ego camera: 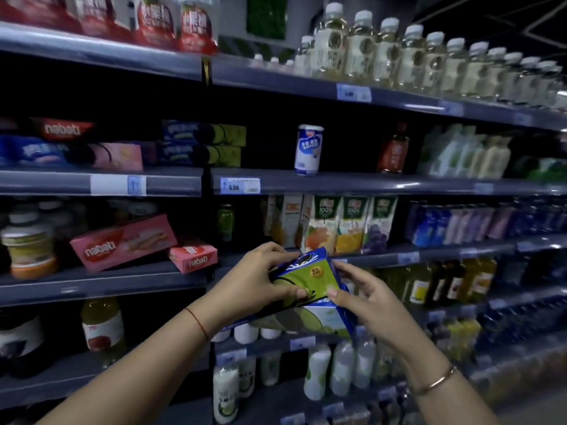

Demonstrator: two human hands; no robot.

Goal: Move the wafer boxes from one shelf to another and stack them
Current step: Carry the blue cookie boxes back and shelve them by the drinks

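Observation:
Both hands hold blue and green wafer boxes (310,286) in front of the shelves, at centre frame. My left hand (257,280) grips the left side, thumb on the green face. My right hand (365,299) grips the right end. There seem to be two boxes, one on top of the other, tilted. On the middle shelf at left, two more blue and green boxes (205,145) lie stacked, beside blue and pink boxes (73,153) and a red nabati box (63,129). One shelf lower lie a large pink nabati box (122,242) and a small one (194,257).
A white and blue can (308,149) and a red bottle (393,150) stand on the middle shelf (352,184) to the right. Juice cartons (346,223) fill the shelf behind my hands. Clear bottles (414,56) line the top shelf. Jars and bottles stand lower down.

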